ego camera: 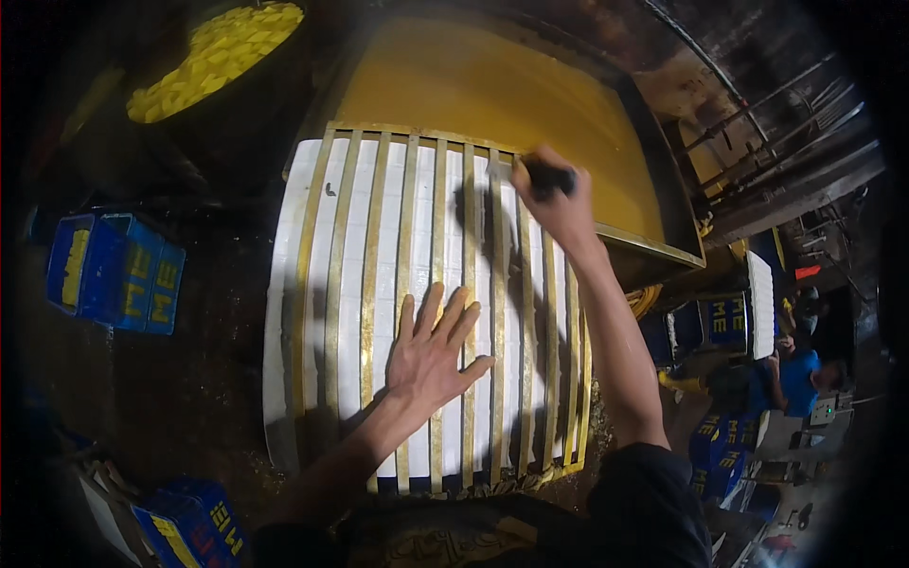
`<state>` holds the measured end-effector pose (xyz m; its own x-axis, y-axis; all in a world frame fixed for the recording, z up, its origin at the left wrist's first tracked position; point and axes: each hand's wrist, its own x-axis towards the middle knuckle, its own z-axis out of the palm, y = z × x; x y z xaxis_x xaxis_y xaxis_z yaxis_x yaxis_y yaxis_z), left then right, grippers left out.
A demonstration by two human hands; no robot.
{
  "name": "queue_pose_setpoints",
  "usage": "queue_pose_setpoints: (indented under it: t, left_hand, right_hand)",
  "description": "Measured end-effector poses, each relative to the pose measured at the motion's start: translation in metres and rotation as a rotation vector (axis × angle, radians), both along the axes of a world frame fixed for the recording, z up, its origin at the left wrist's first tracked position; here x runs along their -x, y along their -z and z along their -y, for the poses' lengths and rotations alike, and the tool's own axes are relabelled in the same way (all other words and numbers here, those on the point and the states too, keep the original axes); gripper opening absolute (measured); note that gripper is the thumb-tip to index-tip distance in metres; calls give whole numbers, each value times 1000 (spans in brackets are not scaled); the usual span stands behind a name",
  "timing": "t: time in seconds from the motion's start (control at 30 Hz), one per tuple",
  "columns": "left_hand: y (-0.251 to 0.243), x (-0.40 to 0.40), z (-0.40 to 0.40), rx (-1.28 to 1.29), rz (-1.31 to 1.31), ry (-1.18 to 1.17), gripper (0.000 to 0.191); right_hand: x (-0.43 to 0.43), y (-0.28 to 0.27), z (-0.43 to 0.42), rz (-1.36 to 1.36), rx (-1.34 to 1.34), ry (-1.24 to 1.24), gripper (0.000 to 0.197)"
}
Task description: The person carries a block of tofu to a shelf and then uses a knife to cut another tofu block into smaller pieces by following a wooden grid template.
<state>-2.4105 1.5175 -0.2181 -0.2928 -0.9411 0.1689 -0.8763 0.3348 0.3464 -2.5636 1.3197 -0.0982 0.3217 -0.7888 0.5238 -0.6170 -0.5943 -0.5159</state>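
Observation:
A broad white slab [389,248], faintly marked with cross lines and looking like tofu, lies in front of me. Over it rests a yellowish slatted frame [369,284], its long bars running away from me with strips of white between them. My left hand [429,362] lies flat on the bars near the middle, fingers spread. Near the far right corner, my right hand [564,206] grips a knife [554,179] by its dark handle. The blade points left at the far end of the bars; how deep its tip goes I cannot tell.
Beyond the slab is a large vat [685,252] of yellow-brown liquid. A dark round tub [192,135] holds many yellow blocks at upper left. Blue crates [160,284] stand left, another crate [192,522] lower left. At right, a person [802,383] holds a white slab [761,305].

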Motion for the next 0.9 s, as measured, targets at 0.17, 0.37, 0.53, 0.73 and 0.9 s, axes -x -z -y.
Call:
queue_pose_setpoints:
  t: [0.17, 0.37, 0.53, 0.73, 0.9]
  left_hand:
    - [-5, 10, 0, 51, -30, 24, 64]
    - [4, -13, 3, 147, -67, 2, 49]
    - [4, -10, 5, 160, -79, 82, 49]
    - [1, -23, 1, 61, -35, 62, 48]
    - [-5, -8, -2, 90, -105, 114, 49]
  right_hand:
    - [6, 33, 64, -167, 84, 97, 15]
    - [38, 30, -199, -71, -478, -121, 19]
    - [64, -31, -286, -839, -237, -226, 7]
    - [-29, -22, -79, -10, -15, -58, 17]
    - [-46, 41, 62, -113, 93, 49, 14]
